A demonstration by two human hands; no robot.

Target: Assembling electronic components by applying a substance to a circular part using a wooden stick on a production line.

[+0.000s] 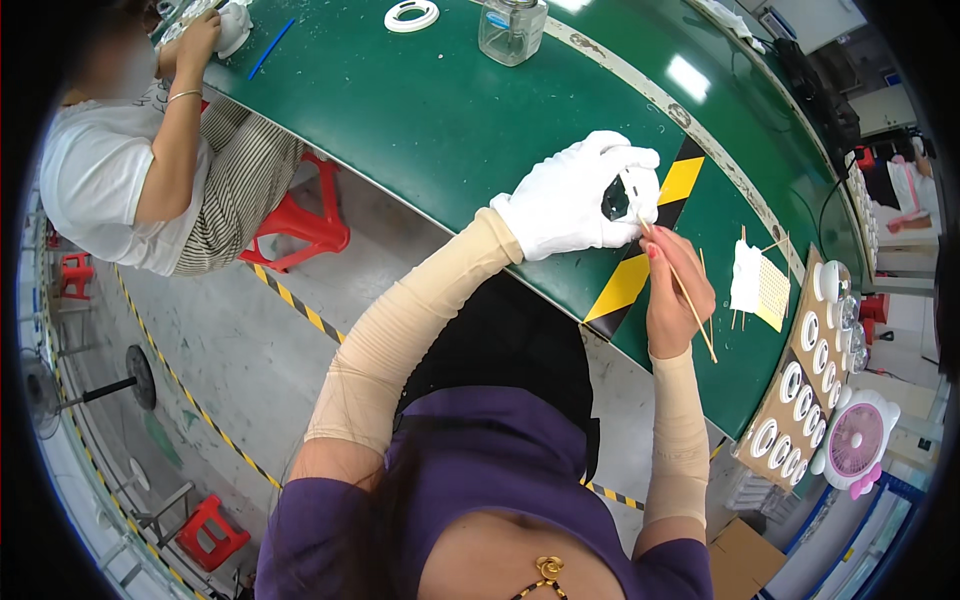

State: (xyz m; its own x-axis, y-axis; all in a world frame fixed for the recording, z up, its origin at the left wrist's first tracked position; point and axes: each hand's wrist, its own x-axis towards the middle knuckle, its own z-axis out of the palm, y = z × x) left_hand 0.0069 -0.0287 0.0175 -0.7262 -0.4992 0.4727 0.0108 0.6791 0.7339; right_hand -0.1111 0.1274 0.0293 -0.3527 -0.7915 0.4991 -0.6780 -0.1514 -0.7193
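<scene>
My left hand (pixel 565 200), in a white glove, is closed round a small white part (pixel 642 188) with a dark glossy middle (pixel 615 200). The glove hides most of its outline. In my bare right hand (pixel 680 290) a thin wooden stick (pixel 708 345) is pinched between thumb and fingers. The stick's upper tip meets the lower edge of the white part or lies just beside it; I cannot tell which. Both hands are over the green table's (pixel 420 130) near edge, by a yellow-and-black tape strip (pixel 620 285).
Right of my hands lie a white cloth (pixel 745 275), a yellow pad (pixel 772 293) and loose sticks. Beyond them are a board of white rings (pixel 790 385) and a pink fan (pixel 857 440). A clear jar (pixel 511 35) and white ring (pixel 411 15) sit farther back. A co-worker (pixel 120 180) sits left.
</scene>
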